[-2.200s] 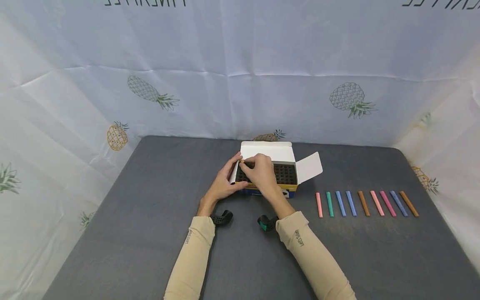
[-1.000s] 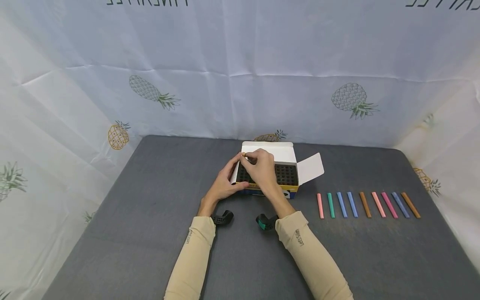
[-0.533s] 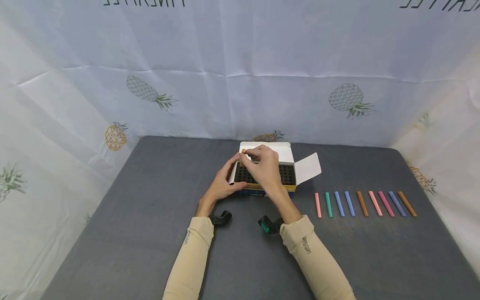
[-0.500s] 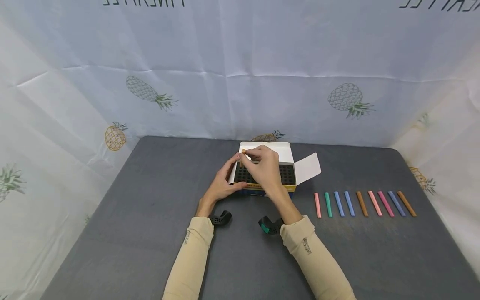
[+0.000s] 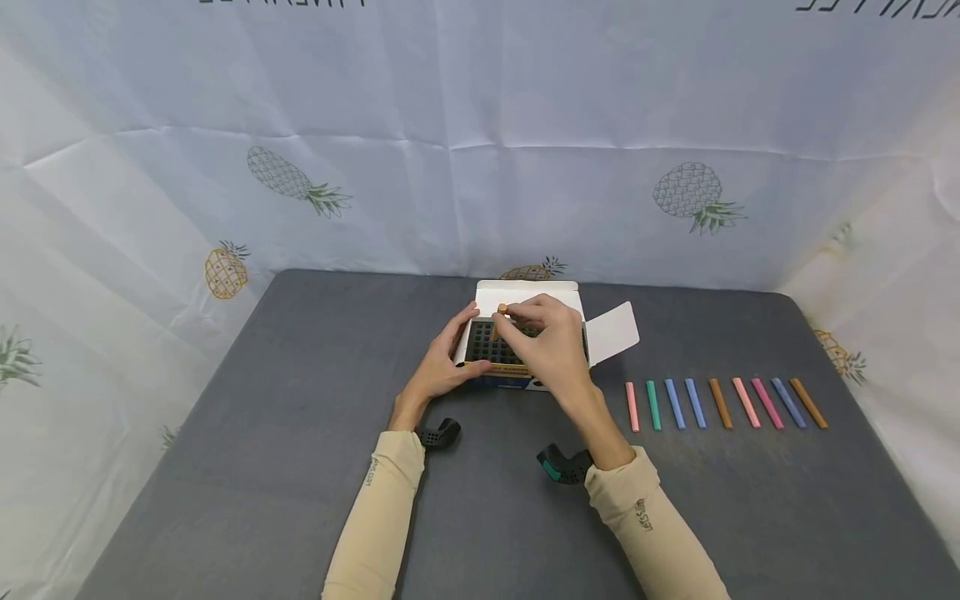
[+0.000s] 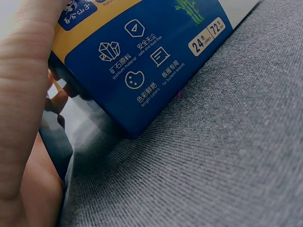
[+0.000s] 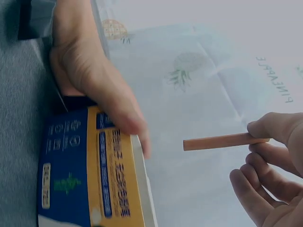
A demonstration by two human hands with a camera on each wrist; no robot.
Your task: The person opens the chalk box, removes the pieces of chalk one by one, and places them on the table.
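Observation:
A blue and yellow chalk box (image 5: 504, 382) stands open near the table's far edge, with a dark insert (image 5: 482, 343) full of holes inside. My left hand (image 5: 442, 362) grips the box's left end, thumb along the front edge and fingers at the back corner. Between thumb and fingertips, my right hand (image 5: 557, 346) pinches an orange-brown chalk stick (image 7: 215, 142) by one end. The stick is over the box's left part, its free end pointing down; in the right wrist view it is wholly out of the box. My right hand hides part of the insert.
Several chalk sticks lie in a row right of the box, from a pink stick (image 5: 632, 407) to a brown stick (image 5: 809, 403). A white side flap (image 5: 612, 333) juts right, and the lid (image 5: 527, 292) stands up behind. A pineapple-print curtain (image 5: 465, 208) hangs behind the grey table (image 5: 262, 433).
My right hand has drawn the orange-brown chalk stick up out of the box's back left corner and shifted to the right with it. My left hand keeps its grip on the box.

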